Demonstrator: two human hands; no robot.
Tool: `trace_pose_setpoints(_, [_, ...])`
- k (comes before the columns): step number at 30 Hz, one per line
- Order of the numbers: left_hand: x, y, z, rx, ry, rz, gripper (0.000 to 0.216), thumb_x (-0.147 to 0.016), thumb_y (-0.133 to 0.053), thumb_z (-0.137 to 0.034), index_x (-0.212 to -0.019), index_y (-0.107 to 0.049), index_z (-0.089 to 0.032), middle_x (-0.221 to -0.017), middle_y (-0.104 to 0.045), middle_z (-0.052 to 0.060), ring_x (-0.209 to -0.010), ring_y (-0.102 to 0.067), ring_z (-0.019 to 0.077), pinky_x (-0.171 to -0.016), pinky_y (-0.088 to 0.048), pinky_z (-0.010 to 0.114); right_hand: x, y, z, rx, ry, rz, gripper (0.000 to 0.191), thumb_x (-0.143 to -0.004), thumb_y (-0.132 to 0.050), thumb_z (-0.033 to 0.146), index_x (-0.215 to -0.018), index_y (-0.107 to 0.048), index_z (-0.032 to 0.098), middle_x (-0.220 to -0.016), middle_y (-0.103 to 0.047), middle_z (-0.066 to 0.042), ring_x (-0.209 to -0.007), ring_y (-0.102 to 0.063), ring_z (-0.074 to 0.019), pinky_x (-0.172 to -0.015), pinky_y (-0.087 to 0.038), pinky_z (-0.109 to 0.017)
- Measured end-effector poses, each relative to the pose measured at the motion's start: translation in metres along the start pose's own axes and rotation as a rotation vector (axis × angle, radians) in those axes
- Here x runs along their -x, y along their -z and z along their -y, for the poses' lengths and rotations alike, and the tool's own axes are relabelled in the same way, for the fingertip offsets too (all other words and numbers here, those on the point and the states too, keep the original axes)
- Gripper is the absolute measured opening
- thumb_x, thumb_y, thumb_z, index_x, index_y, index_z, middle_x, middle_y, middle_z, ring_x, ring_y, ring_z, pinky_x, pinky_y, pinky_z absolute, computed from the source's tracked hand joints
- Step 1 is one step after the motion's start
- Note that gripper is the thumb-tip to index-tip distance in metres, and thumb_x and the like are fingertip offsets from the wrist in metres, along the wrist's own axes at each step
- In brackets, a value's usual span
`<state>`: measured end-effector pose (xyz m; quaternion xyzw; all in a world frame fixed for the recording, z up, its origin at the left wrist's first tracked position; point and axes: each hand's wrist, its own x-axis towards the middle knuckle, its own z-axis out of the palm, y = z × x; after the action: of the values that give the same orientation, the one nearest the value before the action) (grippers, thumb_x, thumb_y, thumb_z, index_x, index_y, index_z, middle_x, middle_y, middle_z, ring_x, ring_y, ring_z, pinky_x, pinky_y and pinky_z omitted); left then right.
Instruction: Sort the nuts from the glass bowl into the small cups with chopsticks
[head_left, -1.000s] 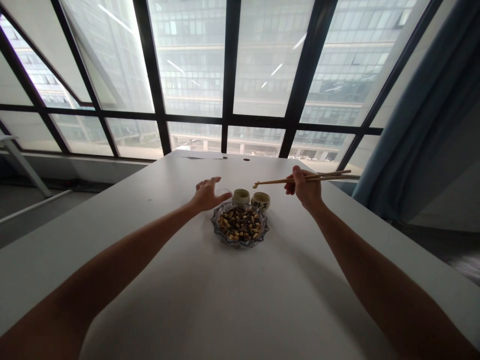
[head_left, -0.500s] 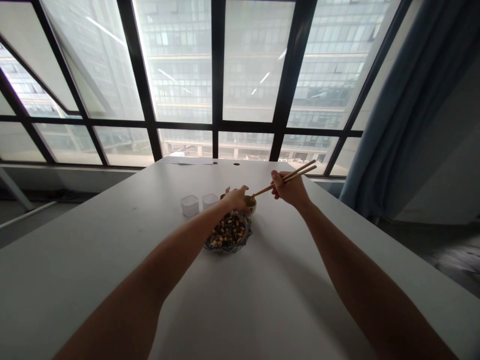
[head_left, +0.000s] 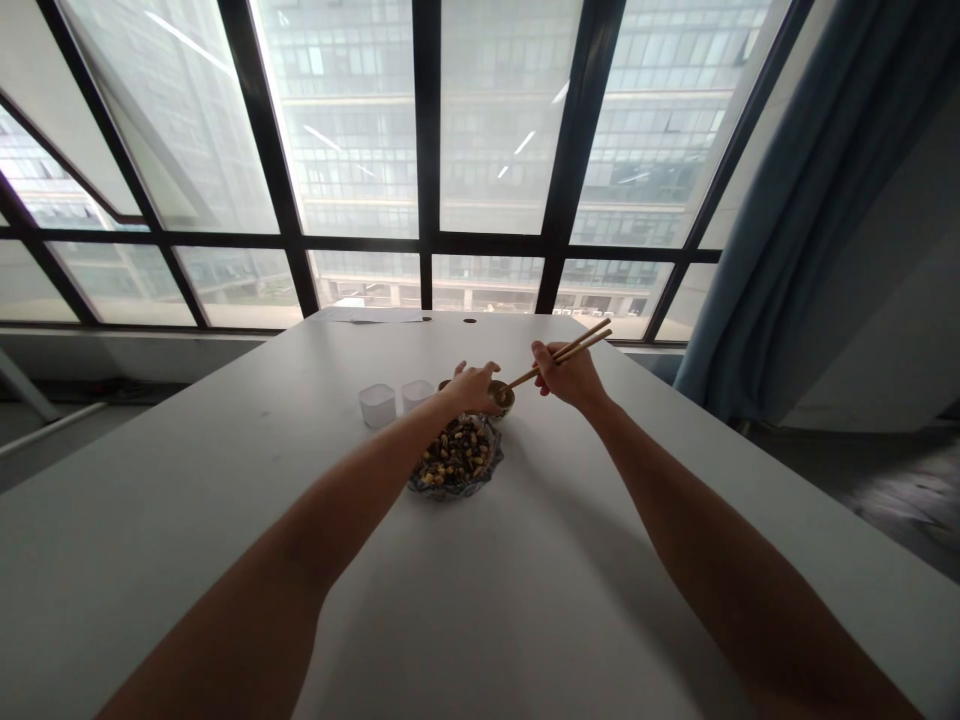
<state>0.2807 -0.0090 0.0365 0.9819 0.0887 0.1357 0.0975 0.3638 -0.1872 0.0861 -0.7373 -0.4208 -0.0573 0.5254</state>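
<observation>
Chopsticks (head_left: 589, 340) are in my right hand (head_left: 570, 378), closed around them, their tips pointing down-left into a small bowl (head_left: 509, 402). That bowl has a brownish inside; what lies in it is too small to name. My left hand (head_left: 474, 388) holds the bowl by its left side, fingers bent at the rim. Just nearer to me, partly under my left forearm, stands a clear scalloped glass bowl (head_left: 491, 470) full of mixed nuts and seeds (head_left: 461, 448). The rim of another small vessel (head_left: 444, 384) shows behind my left hand, mostly hidden.
Two translucent plastic containers, a left one (head_left: 377, 406) and a right one (head_left: 417, 396), stand left of my left hand. A white table (head_left: 225, 480) carries everything. Papers (head_left: 375, 315) lie at its far edge, before the windows. A blue curtain (head_left: 757, 220) hangs at the right.
The view has shifted slightly. The chopsticks reach a little further into the small bowl, whose opening now shows more. My left hand stays at the bowl.
</observation>
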Motion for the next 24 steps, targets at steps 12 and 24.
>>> trace_pose_setpoints(12, [0.017,0.016,0.001,-0.021,0.053,0.083,0.076,-0.081,-0.061,-0.059,-0.142,-0.039,-0.019,-0.135,-0.063,0.014,-0.134,-0.051,0.0294,-0.120,0.001,0.058,0.001,-0.005,-0.005,0.030,0.010,0.003,0.061,-0.086,-0.054,0.072,-0.064,-0.062,0.016,-0.051,-0.065,-0.007,-0.038,-0.059,-0.0135,-0.036,-0.043,-0.021])
trace_pose_setpoints(24, [0.130,0.035,0.123,-0.077,0.232,-0.381,0.053,-0.090,-0.053,-0.057,-0.130,-0.054,-0.021,-0.138,-0.059,0.014,-0.133,-0.049,0.0329,-0.117,-0.022,0.059,0.019,-0.014,0.031,-0.201,0.065,0.190,0.069,-0.077,-0.054,0.082,-0.058,-0.061,0.016,-0.043,-0.057,-0.003,-0.033,-0.050,-0.0105,-0.033,-0.038,-0.021])
